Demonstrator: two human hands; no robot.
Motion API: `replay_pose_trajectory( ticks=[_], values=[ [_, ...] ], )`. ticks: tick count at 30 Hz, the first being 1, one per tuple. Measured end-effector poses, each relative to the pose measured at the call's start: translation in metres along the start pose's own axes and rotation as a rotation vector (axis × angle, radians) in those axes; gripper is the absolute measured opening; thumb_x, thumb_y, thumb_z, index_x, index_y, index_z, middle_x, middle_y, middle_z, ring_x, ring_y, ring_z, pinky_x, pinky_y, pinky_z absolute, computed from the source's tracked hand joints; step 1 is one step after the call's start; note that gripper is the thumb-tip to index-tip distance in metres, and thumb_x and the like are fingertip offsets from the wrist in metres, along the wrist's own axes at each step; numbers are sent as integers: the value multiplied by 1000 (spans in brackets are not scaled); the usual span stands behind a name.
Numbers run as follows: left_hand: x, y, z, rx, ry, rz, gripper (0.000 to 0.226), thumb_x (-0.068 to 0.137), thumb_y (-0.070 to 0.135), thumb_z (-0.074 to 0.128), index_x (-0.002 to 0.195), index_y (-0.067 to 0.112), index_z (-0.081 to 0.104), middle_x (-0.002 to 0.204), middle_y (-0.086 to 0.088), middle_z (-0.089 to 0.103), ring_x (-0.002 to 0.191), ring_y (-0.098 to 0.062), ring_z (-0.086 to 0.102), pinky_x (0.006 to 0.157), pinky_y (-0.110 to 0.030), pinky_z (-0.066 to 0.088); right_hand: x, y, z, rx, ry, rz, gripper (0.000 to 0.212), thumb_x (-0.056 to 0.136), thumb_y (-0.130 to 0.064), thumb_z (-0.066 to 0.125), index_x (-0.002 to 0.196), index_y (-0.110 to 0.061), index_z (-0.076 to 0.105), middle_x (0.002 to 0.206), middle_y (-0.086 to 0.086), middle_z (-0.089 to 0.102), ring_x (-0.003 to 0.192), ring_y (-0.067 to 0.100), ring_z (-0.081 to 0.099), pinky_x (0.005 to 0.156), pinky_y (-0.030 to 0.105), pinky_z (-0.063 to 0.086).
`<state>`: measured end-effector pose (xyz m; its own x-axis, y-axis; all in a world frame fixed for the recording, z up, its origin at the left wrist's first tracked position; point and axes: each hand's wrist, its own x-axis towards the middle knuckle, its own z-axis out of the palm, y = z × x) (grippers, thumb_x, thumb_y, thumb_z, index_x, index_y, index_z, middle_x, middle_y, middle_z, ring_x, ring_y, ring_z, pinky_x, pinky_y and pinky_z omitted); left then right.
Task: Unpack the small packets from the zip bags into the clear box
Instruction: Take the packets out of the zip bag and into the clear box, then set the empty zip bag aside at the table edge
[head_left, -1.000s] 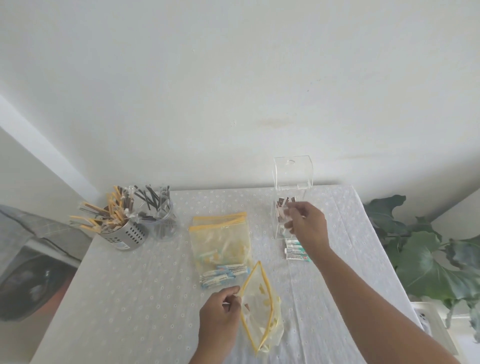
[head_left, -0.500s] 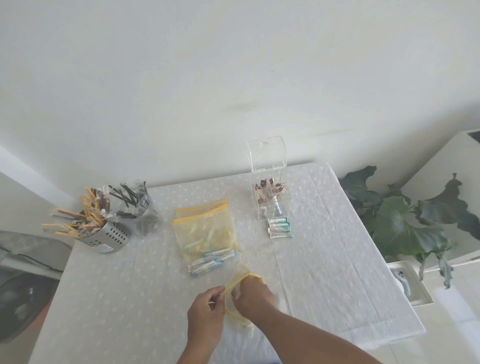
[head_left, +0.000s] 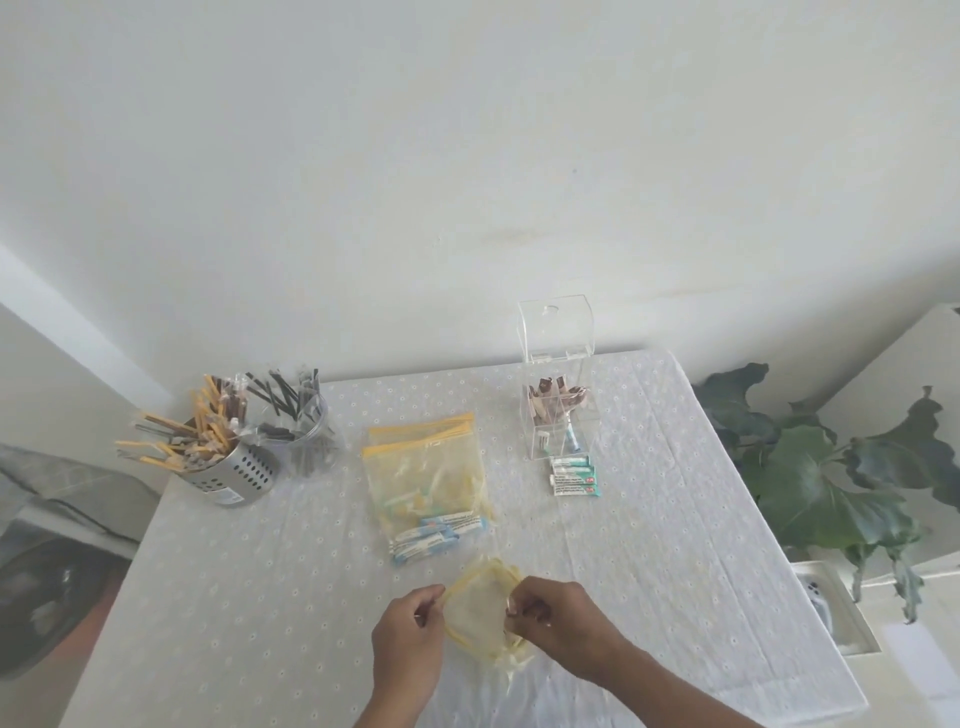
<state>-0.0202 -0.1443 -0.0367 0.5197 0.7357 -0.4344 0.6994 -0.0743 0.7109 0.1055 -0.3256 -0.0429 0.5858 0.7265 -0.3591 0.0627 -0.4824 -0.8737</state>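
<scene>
A small zip bag (head_left: 475, 608) with a yellow rim is held open near the table's front edge. My left hand (head_left: 408, 639) pinches its left rim. My right hand (head_left: 558, 626) grips its right rim, fingertips at the mouth. Further back lie more yellow-topped zip bags (head_left: 423, 467) with packets inside, and several blue-and-white packets (head_left: 436, 535) rest at their near edge. The clear box (head_left: 558, 410) stands at the back right, lid up, with brown packets in its rear compartments. Green-and-white packets (head_left: 574, 475) lie in front of it.
A perforated metal holder (head_left: 234, 470) with yellow-wrapped sticks and a clear cup (head_left: 306, 431) of dark sticks stand at the back left. A leafy plant (head_left: 831, 467) is beyond the table's right edge. The white dotted tablecloth (head_left: 234, 597) covers the table.
My right hand left the clear box, where it dropped brown packets, and came back to the small zip bag. It now holds the bag's right rim. The camera view shifted.
</scene>
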Motion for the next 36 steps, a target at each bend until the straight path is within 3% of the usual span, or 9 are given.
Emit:
replay_pose_trajectory(
  ticks=[6, 11, 14, 22, 27, 30, 33, 35, 36],
  values=[
    [1, 14, 5, 14, -39, 78, 22, 94, 16, 65, 103, 34, 74, 100, 8, 72, 87, -5, 68, 83, -23, 51, 18, -58, -52, 250, 370, -79, 8, 93, -7, 76, 92, -5, 68, 86, 4, 80, 85, 18, 77, 83, 26, 58],
    [-7, 21, 11, 8, -74, 104, 25, 94, 17, 66, 101, 40, 72, 98, 7, 69, 87, -4, 68, 85, -20, 49, 74, -102, -114, 242, 739, -87, 5, 93, -20, 76, 91, -21, 71, 80, -10, 76, 75, -6, 67, 70, 8, 49],
    [-13, 23, 11, 17, -74, 108, 25, 94, 16, 66, 102, 39, 73, 97, 8, 69, 86, -2, 67, 82, -17, 47, 109, -107, -132, 208, 806, -68, 6, 93, -21, 75, 91, -19, 70, 83, -11, 72, 74, -10, 64, 67, 3, 45],
    [-19, 19, 10, 36, -45, 102, 24, 94, 15, 67, 105, 34, 77, 95, 7, 66, 86, -3, 67, 82, -14, 44, 170, -91, -143, 37, 729, 31, 6, 94, -16, 69, 90, -20, 71, 83, -9, 70, 76, 12, 67, 71, 25, 53],
    [-18, 16, 6, 28, -40, 87, 25, 95, 15, 66, 108, 32, 78, 97, 11, 68, 88, -2, 68, 83, -15, 46, 188, -77, -152, 11, 642, 96, 43, 93, -26, 70, 133, -12, 68, 112, 1, 75, 98, 25, 74, 91, 47, 61],
    [-16, 16, 3, 11, -42, 79, 25, 95, 15, 65, 107, 34, 76, 100, 11, 67, 89, -2, 67, 80, -11, 46, 174, -83, -151, -11, 647, 69, 35, 97, -24, 66, 131, -15, 70, 113, 0, 76, 95, 21, 75, 86, 44, 63],
    [-13, 19, 0, -6, -61, 100, 25, 98, 16, 63, 106, 37, 73, 103, 12, 66, 89, 0, 66, 72, -8, 45, 141, -78, -136, -66, 595, -43, 19, 100, -21, 65, 118, -19, 74, 105, -4, 77, 76, 9, 74, 67, 26, 62],
    [-7, 20, 0, -10, -80, 113, 24, 99, 17, 61, 105, 38, 72, 104, 12, 66, 91, -1, 66, 73, -9, 46, 113, -65, -119, -218, 359, -90, 28, 101, -17, 64, 128, -24, 68, 116, -8, 73, 68, 1, 71, 66, 20, 60],
    [-4, 22, 0, -3, -91, 117, 25, 99, 18, 61, 104, 40, 72, 104, 12, 67, 91, -2, 66, 75, -11, 46, 99, -54, -110, -315, 188, -91, 39, 100, -15, 65, 136, -29, 63, 127, -11, 68, 74, -5, 69, 78, 23, 60]
  ],
)
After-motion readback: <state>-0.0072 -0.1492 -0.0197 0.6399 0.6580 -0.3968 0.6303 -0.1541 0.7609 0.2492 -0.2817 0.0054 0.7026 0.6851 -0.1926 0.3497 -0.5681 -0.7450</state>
